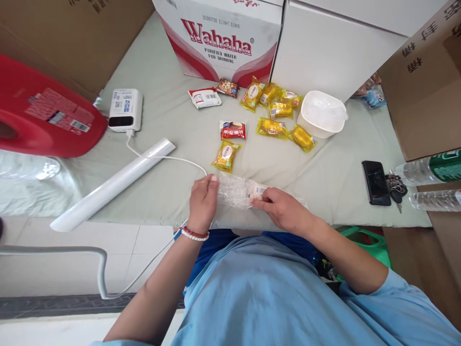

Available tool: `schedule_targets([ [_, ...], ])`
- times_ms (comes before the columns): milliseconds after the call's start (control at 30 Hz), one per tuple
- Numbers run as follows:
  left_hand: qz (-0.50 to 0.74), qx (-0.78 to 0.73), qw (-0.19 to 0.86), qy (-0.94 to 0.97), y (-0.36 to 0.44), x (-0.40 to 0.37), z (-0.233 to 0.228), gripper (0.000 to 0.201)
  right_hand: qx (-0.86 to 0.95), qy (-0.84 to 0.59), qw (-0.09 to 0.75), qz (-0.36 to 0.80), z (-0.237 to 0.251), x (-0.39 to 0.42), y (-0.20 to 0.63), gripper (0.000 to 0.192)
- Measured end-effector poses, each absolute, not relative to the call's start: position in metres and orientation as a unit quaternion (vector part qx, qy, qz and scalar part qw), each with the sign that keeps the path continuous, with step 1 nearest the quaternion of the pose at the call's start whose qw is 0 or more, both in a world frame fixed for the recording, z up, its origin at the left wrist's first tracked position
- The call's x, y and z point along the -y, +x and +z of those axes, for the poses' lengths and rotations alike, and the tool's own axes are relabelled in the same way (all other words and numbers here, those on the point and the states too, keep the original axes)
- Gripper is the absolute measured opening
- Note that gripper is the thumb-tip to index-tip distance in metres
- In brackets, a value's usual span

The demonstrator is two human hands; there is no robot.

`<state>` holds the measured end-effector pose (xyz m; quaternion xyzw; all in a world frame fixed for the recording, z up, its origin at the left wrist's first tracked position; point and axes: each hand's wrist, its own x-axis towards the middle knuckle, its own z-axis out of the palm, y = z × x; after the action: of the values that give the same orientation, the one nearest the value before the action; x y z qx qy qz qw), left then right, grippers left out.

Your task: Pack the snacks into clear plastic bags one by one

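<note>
Reporter: Where are the hands in the head view?

Editor: At the near edge of a cloth-covered table (334,187), a person in a blue shirt (248,293) holds a crinkled clear plastic wrapper (232,191) stretched between two hands.

Reporter: And their grip?

Editor: The left hand (202,202), with bracelets (195,234) at its wrist, curls closed, its thumb and fingers pinching the wrapper's left end. The right hand (284,207) pinches it farther right, thumb and fingertips together beside a small printed label; its other fingers are folded under, partly hidden.

Reporter: What lies just beyond the wrapper?

Editor: A yellow packet (226,155), with a red packet (233,130) behind it. Six more yellow packets (272,128) cluster to the right, near a white tub (317,126) holding clear plastic.

Reporter: Farther out?

Editor: A "Wahaha" carton (223,43) stands at the back. A white tube (111,185) lies at left, under a cable (183,161); a dark phone (376,182) rests at right beside keys (397,187).
</note>
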<state>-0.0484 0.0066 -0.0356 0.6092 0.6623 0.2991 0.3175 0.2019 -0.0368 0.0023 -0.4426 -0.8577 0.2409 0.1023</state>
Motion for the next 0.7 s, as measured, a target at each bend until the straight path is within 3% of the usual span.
schedule_targets([
  [133, 0.223, -0.668, 0.323, 0.632, -0.039, -0.011, -0.031, 0.034, 0.833, -0.465, 0.107, 0.281, 0.009, 0.037, 0.201, 0.036],
  [333, 0.342, -0.607, 0.454, 0.555, -0.032, 0.002, -0.001, 0.028, 0.852, -0.44, 0.107, 0.263, 0.015, 0.038, 0.2, 0.044],
  [433, 0.388, -0.559, 0.516, 0.521, -0.016, 0.009, 0.015, 0.033, 0.854, -0.44, 0.103, 0.258, 0.014, 0.038, 0.199, 0.041],
  [533, 0.386, -0.51, 0.552, 0.534, 0.006, 0.014, 0.021, 0.025, 0.853, -0.435, 0.126, 0.26, 0.012, 0.041, 0.199, 0.037],
  [600, 0.351, -0.486, 0.554, 0.578, 0.018, 0.018, 0.02, 0.017, 0.853, -0.425, 0.149, 0.264, 0.014, 0.045, 0.204, 0.033],
  [700, 0.317, -0.465, 0.464, 0.684, 0.025, 0.023, 0.017, 0.02, 0.859, -0.392, 0.172, 0.281, 0.018, 0.052, 0.217, 0.031],
])
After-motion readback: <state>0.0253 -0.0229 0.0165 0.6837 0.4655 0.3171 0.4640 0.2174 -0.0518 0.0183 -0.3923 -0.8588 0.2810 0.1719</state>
